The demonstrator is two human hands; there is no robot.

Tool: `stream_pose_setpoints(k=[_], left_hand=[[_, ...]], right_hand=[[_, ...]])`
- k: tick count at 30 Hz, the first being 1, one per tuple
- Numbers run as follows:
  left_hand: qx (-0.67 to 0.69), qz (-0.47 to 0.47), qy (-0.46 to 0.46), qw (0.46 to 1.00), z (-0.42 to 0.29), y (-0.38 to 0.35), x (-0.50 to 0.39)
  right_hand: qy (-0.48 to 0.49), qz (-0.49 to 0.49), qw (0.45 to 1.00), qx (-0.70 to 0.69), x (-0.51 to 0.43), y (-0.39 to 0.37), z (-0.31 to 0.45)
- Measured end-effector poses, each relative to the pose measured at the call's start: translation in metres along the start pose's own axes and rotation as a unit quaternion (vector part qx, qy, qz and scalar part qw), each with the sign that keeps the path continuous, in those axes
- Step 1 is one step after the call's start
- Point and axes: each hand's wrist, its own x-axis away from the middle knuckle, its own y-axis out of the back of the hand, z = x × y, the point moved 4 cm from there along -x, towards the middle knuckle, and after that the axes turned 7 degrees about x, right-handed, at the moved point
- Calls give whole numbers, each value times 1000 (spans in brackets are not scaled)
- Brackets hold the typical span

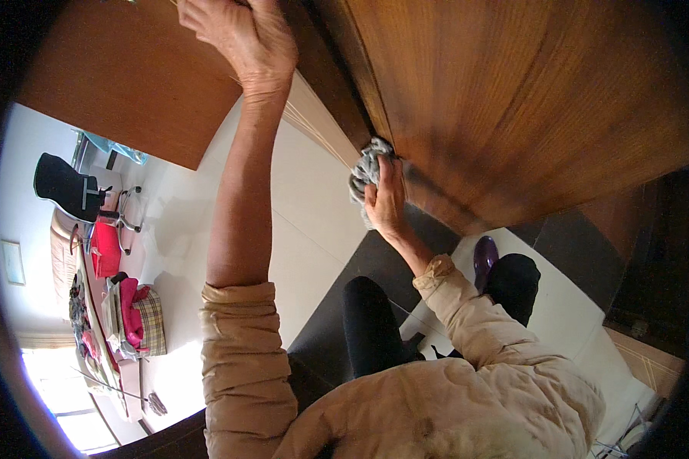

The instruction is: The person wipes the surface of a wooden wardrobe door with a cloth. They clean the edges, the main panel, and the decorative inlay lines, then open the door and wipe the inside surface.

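My right hand (388, 198) grips a crumpled grey cloth (370, 163), fingers spread over it. The cloth is against the lower end of a dark wooden frame edge (373, 97), beside a brown wood-grained panel, likely a door (522, 103). At the top of the view my left hand (244, 37) is raised with curled fingers, partly cut off by the picture's rim. It overlaps a reddish-brown wooden panel (132, 80); whether it holds that panel's edge cannot be told.
Pale floor tiles (304, 229) meet a dark tile band (373, 258) under me. On the left are a black office chair (69, 186), a red box (105, 249), a checked bag (149, 321) with clothes, and a bed (92, 333). A wire rack (623, 442) stands lower right.
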Motion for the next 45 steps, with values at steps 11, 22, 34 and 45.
stream_pose_setpoints(k=[11,22,34,45], left_hand=[[62,8,2,998,-12,-1,8],[-4,9,5,1000,0,2,6],[-57,-17,-107,992,12,2,-3],[1,-15,-41,999,-15,3,-1]], right_hand=[[58,-19,995,76,-1,-10,1],[75,-45,995,39,20,-45,-36],[50,-53,997,-21,53,-85,-105],[-100,-15,994,38,78,-97,-172]])
